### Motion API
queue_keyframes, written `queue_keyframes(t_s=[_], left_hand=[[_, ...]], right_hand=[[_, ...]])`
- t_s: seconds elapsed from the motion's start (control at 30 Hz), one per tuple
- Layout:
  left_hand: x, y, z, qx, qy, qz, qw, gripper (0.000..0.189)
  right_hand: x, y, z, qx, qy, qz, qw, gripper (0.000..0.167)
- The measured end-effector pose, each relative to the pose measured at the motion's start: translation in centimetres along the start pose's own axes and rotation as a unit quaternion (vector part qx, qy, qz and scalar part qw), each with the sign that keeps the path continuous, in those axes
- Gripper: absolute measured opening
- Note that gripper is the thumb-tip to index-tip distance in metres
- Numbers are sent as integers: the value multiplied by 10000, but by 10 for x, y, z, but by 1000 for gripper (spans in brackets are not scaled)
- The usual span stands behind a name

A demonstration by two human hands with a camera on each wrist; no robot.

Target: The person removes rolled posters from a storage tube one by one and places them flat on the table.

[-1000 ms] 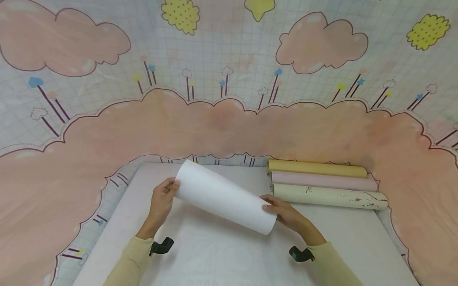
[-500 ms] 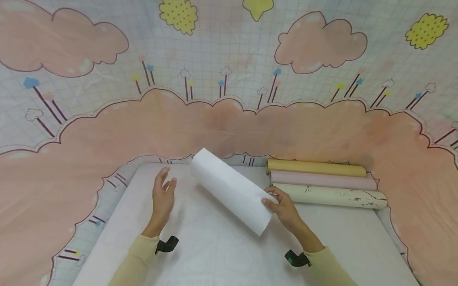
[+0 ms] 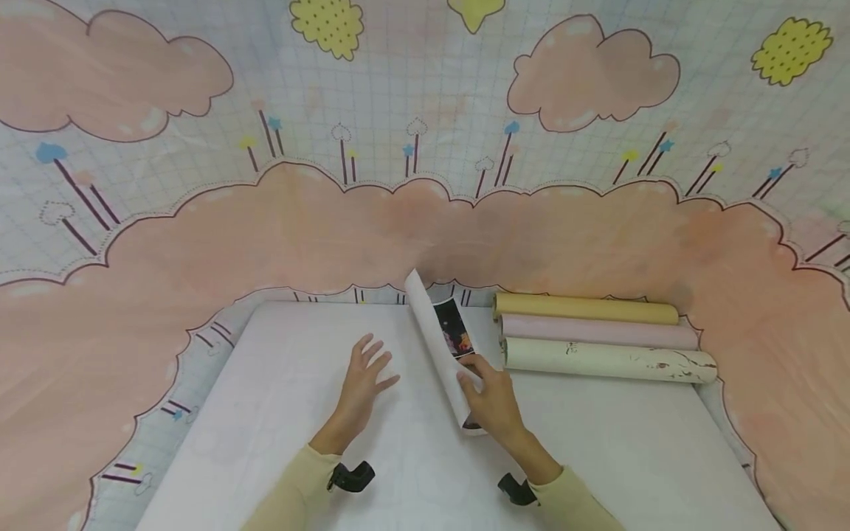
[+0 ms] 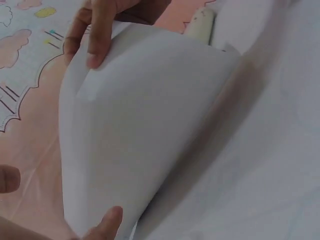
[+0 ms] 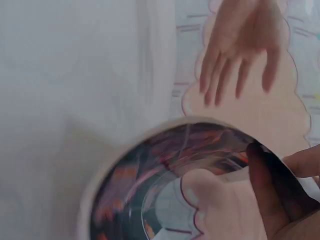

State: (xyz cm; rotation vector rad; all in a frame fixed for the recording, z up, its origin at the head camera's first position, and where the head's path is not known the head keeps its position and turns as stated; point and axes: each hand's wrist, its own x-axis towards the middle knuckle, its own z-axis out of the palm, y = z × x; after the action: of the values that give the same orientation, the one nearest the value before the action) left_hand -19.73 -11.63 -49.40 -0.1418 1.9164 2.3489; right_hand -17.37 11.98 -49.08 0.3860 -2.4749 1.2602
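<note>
A loosely curled poster [image 3: 434, 343] stands tilted above the table, its outside plain white. Its inner face carries a dark, colourful print [image 5: 117, 192], seen in the right wrist view. My right hand [image 3: 496, 402] pinches the sheet by its edge, thumb on one side and fingers on the other. To the left of the poster is my left hand [image 3: 358, 391], fingers spread and holding nothing; the head view shows a gap between them. The poster's white back [image 4: 135, 115] fills the middle of the left wrist view.
A yellow roll [image 3: 584, 309], a pink roll [image 3: 598, 332] and a cream patterned roll [image 3: 611, 361] lie side by side at the back right of the white table [image 3: 265, 398]. Behind rises a cloth backdrop [image 3: 372, 228] with clouds and stars.
The left hand has let go of the poster's left end, then moved right. The right hand has swung the poster more upright, turning its printed inside partly into view.
</note>
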Motion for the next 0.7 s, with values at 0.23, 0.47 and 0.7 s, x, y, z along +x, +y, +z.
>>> queue_keyframes(t_s=[0.23,0.47,0.7], left_hand=[[1,-22,13,215,-217,-377,9988,84],[6,-32,7,506,85,-536,9972,93],[8,-40,1,964,51,-791,9922,85]], right_hand=[[-16,-8,27,-294,-928,-123,9952,21],[-25,-11,38,-429,-1527,-431,9864,23],[-30,-14,39,40,-2860,-516,9568,40]])
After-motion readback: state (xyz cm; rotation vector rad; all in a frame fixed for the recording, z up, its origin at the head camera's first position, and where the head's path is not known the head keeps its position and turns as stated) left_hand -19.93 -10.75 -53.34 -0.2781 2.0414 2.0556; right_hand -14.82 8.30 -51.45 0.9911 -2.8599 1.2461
